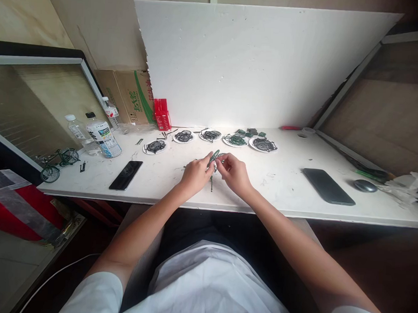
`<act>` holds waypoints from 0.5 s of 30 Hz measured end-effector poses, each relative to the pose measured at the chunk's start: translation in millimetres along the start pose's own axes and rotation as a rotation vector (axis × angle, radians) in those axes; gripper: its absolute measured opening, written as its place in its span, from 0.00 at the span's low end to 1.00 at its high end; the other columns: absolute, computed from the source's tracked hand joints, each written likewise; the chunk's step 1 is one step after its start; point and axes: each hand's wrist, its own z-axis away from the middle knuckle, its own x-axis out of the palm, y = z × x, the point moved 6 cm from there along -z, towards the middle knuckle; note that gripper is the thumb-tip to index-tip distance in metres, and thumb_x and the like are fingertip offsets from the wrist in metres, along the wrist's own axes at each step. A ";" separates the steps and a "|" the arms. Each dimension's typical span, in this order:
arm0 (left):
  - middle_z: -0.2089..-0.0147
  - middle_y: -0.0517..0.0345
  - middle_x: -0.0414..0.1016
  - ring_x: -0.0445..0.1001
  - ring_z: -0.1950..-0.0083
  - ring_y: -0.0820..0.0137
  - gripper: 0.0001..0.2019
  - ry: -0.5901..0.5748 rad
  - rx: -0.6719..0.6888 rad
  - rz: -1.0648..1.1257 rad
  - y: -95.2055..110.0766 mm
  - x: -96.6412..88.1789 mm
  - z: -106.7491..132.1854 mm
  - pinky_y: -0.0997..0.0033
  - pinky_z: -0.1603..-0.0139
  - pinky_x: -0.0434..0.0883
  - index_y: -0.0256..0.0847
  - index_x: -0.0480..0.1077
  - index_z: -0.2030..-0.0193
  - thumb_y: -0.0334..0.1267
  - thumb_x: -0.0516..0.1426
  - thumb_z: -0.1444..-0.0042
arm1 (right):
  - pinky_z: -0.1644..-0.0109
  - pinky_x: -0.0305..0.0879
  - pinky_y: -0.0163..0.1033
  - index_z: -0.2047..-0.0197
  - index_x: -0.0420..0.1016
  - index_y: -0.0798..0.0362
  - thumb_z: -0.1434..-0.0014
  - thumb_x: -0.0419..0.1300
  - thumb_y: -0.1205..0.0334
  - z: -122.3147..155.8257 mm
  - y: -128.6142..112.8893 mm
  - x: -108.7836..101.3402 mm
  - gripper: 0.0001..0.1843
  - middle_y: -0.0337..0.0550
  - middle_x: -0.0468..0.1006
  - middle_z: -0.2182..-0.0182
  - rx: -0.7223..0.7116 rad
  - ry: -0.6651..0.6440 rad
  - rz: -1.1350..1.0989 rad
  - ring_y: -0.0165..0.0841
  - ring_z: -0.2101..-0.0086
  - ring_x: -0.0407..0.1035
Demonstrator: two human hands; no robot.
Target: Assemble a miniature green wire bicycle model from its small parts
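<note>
My left hand (196, 173) and my right hand (235, 173) meet over the middle of the white table (278, 179), fingers pinched on a small dark green wire-like part (214, 158) held between them. A thin dark piece (211, 183) hangs or lies just below the hands. Behind them stands a row of small white dishes (184, 136) holding dark and green small parts. A finished green model bicycle (58, 162) stands at the table's left end.
A black phone (125, 175) lies left of the hands, another phone (328, 186) and a mouse (365, 186) to the right. Several plastic bottles (103, 138), a red box (162, 114) and a cardboard box (128, 95) sit at the back left. A white board (253, 65) leans behind.
</note>
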 end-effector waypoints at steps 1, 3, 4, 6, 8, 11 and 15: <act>0.56 0.45 0.87 0.85 0.57 0.58 0.24 0.005 -0.003 0.034 0.7 -1.2 0.3 0.64 0.51 0.76 0.39 0.71 0.27 0.40 0.55 0.26 | 0.70 0.59 0.38 0.56 0.77 0.50 0.26 0.57 0.46 1.3 -3.7 -1.8 0.16 0.39 0.76 0.76 -0.106 0.032 0.175 0.33 0.76 0.69; 0.57 0.46 0.87 0.84 0.58 0.59 0.22 0.016 -0.005 0.107 1.5 -2.7 0.9 0.65 0.51 0.77 0.40 0.75 0.31 0.39 0.56 0.28 | 0.70 0.55 0.38 0.54 0.78 0.51 0.25 0.54 0.54 4.2 -7.6 -1.2 0.14 0.42 0.79 0.74 -0.270 0.058 0.449 0.34 0.75 0.70; 0.58 0.47 0.87 0.84 0.58 0.60 0.21 0.020 -0.006 0.140 1.5 -2.9 1.2 0.66 0.52 0.77 0.41 0.76 0.33 0.38 0.56 0.29 | 0.70 0.54 0.39 0.54 0.78 0.51 0.24 0.54 0.56 5.2 -7.9 -0.4 0.13 0.43 0.80 0.73 -0.323 0.062 0.533 0.34 0.75 0.71; 0.61 0.49 0.86 0.83 0.60 0.62 0.18 0.023 -0.012 0.188 1.0 -2.6 1.7 0.67 0.54 0.77 0.41 0.79 0.37 0.37 0.57 0.30 | 0.70 0.53 0.39 0.53 0.79 0.52 0.23 0.52 0.59 6.2 -7.6 1.0 0.14 0.44 0.81 0.73 -0.385 0.060 0.620 0.34 0.75 0.71; 0.63 0.50 0.85 0.82 0.62 0.63 0.17 0.028 -0.015 0.221 0.7 -2.1 1.8 0.69 0.56 0.77 0.40 0.80 0.40 0.38 0.57 0.31 | 0.70 0.53 0.38 0.53 0.79 0.53 0.23 0.52 0.59 6.5 -7.7 1.2 0.14 0.43 0.81 0.74 -0.411 0.065 0.652 0.33 0.75 0.71; 0.62 0.51 0.86 0.82 0.63 0.64 0.15 0.044 -0.007 0.265 1.6 -2.0 1.8 0.69 0.56 0.77 0.41 0.81 0.43 0.38 0.57 0.31 | 0.71 0.52 0.38 0.51 0.79 0.53 0.22 0.52 0.58 6.2 -8.0 0.9 0.15 0.42 0.81 0.75 -0.411 0.073 0.662 0.33 0.77 0.69; 0.60 0.51 0.86 0.83 0.59 0.62 0.15 0.054 -0.014 0.278 2.1 -2.1 1.9 0.69 0.55 0.78 0.43 0.80 0.42 0.39 0.57 0.30 | 0.71 0.51 0.38 0.50 0.78 0.52 0.22 0.51 0.55 5.0 -6.0 -0.7 0.16 0.41 0.80 0.76 -0.391 0.097 0.629 0.33 0.78 0.69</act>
